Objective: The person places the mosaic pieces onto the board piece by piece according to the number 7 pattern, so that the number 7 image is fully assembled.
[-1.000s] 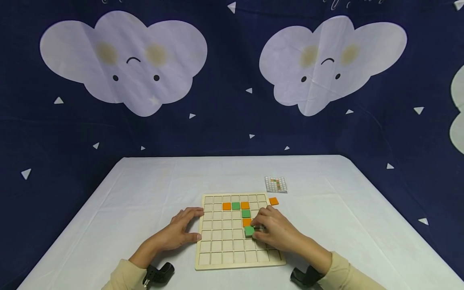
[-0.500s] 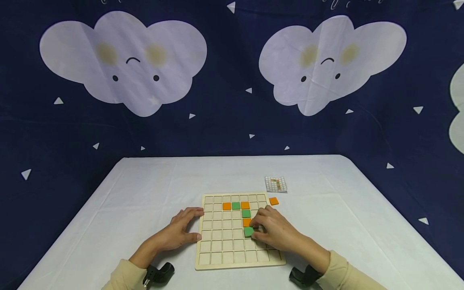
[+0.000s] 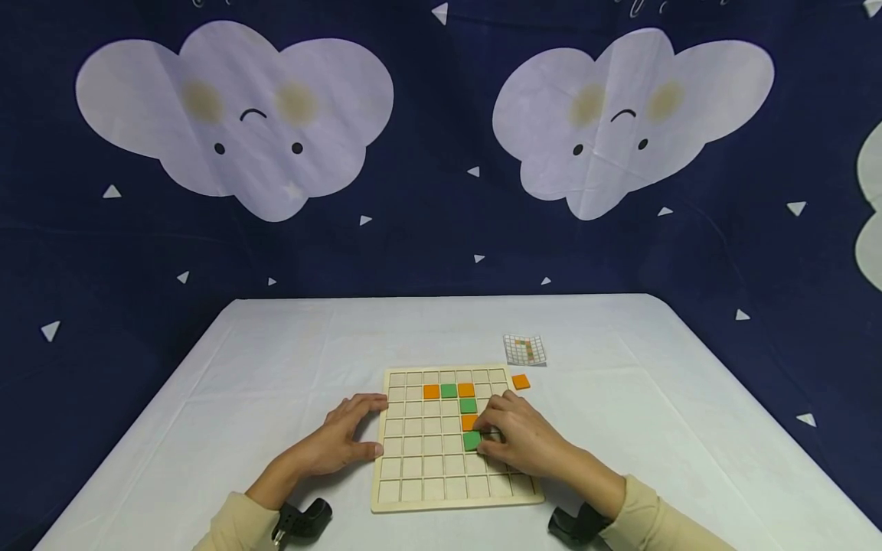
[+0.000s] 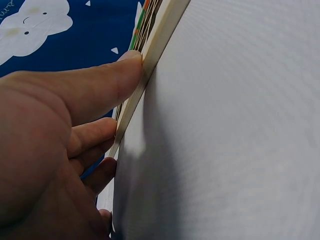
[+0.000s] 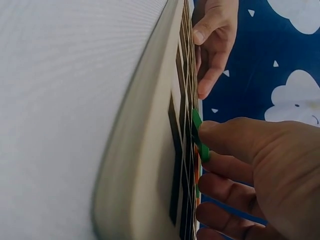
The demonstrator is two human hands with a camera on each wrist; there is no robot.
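Observation:
A wooden grid board (image 3: pixel 422 488) lies on the white table. My right hand (image 3: pixel 524 436) is over its right half and pinches a green tile (image 3: pixel 472 441) between thumb and index finger. In the right wrist view this tile (image 5: pixel 200 135) stands tilted against the grid. Directly behind it is an orange tile (image 3: pixel 468 422), followed by another green tile (image 3: pixel 468 405). An orange, a green and an orange tile (image 3: pixel 431 392) form a row near the far edge. My left hand (image 3: pixel 338 438) touches the board's left edge, fingers and thumb spread; its thumb (image 4: pixel 115 82) rests on the rim.
A loose orange tile (image 3: pixel 521 381) lies beside the board's far right corner. Behind that is a small card (image 3: pixel 524 350) printed with a grid and a coloured pattern. A dark blue cloth with clouds (image 3: pixel 234 122) hangs behind the table.
The right hand has shifted slightly left with the green tile, which now lines up more closely with the column of tiles. The left hand and board have stayed put.

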